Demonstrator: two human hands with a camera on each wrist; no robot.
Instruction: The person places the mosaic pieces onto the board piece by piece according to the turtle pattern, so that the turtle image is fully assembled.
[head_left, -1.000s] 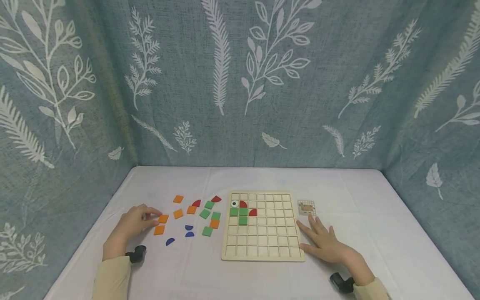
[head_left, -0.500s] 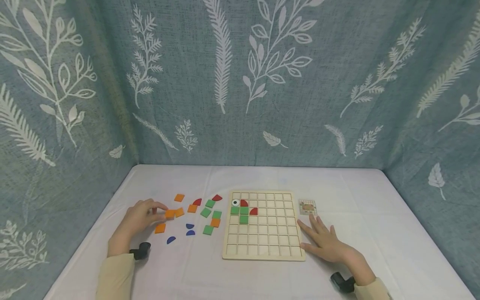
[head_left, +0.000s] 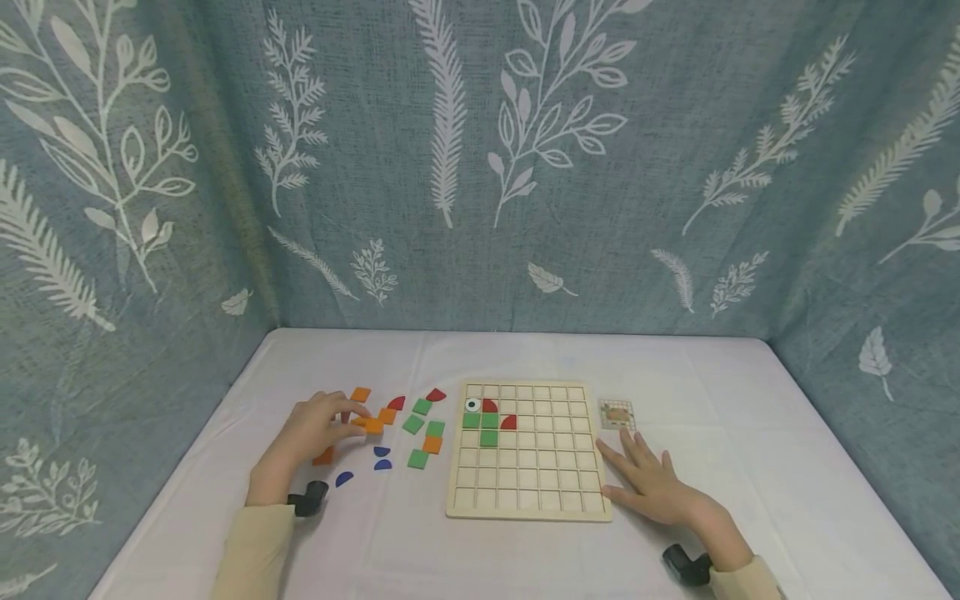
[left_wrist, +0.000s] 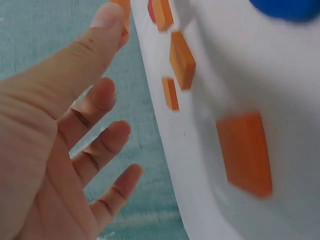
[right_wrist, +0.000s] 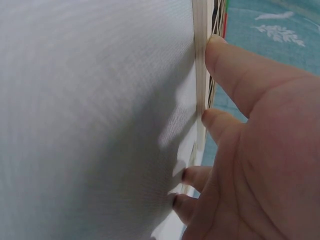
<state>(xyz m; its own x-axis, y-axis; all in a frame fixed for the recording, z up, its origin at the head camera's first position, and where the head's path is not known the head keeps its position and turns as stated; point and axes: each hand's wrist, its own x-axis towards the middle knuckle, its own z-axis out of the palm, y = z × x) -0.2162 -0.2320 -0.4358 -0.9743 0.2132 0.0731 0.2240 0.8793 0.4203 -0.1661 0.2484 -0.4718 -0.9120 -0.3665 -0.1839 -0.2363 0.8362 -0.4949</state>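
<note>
My left hand (head_left: 315, 429) pinches an orange square tile (head_left: 373, 426) between thumb and index finger, among the loose pieces left of the board. In the left wrist view the held tile (left_wrist: 125, 22) shows partly at the top edge, while the other fingers are spread apart from it. My right hand (head_left: 656, 483) lies with fingers spread at the right edge of the wooden grid board (head_left: 525, 479), thumb and index fingertips touching that edge. On the board's upper left sit a white eye tile (head_left: 472, 405), green squares (head_left: 489, 438) and red quarter-circles (head_left: 508, 422).
Several loose green squares (head_left: 417, 459), red quarter-circles (head_left: 436, 395), blue half-circles (head_left: 382, 465) and orange squares (head_left: 361, 394) lie on the white cloth between left hand and board. A small picture card (head_left: 617, 414) lies beyond the right fingertips. Patterned curtains (head_left: 480, 275) surround the table.
My left hand has moved right and slightly away from me, carrying the orange tile past another orange one. The right hand has stayed at the board's edge.
</note>
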